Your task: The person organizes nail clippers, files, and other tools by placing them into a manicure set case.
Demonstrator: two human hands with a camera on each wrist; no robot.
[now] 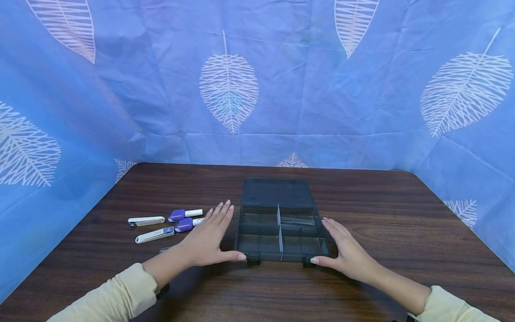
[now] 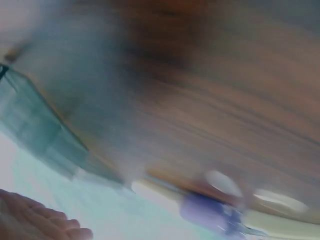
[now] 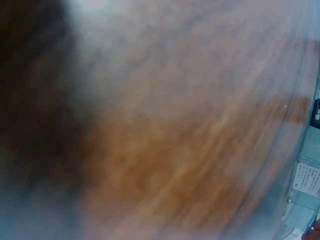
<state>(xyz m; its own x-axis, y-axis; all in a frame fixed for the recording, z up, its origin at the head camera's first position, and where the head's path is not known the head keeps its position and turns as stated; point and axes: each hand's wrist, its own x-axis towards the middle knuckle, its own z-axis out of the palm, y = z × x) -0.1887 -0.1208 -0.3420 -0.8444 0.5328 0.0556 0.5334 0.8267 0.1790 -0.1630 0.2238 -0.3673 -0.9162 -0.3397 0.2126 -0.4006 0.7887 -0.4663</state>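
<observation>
A dark translucent divided storage box [image 1: 257, 243] lies with its lid [image 1: 277, 192] folded back on the table. Upright dividers split its inside into compartments, and a pale flat strip [image 1: 297, 221] shows in the right rear one. Spread and straight-fingered, my left hand [image 1: 207, 241] is at the box's left side, its thumb tip by the left latch [image 1: 253, 258]. My right hand [image 1: 348, 255] is at the right side, fingers extended along the wall and thumb by the right latch [image 1: 308, 261]. Neither hand grips anything. Firm contact with the box cannot be made out.
Left of my left hand lie two purple nail polish bottles [image 1: 177, 215] with white caps and two white nail clippers [image 1: 154, 235]. Something partly hidden [image 1: 164, 249] lies behind my left wrist. The dark wooden table [image 1: 374, 197] ends at a blue leaf-patterned cloth [image 1: 273, 98].
</observation>
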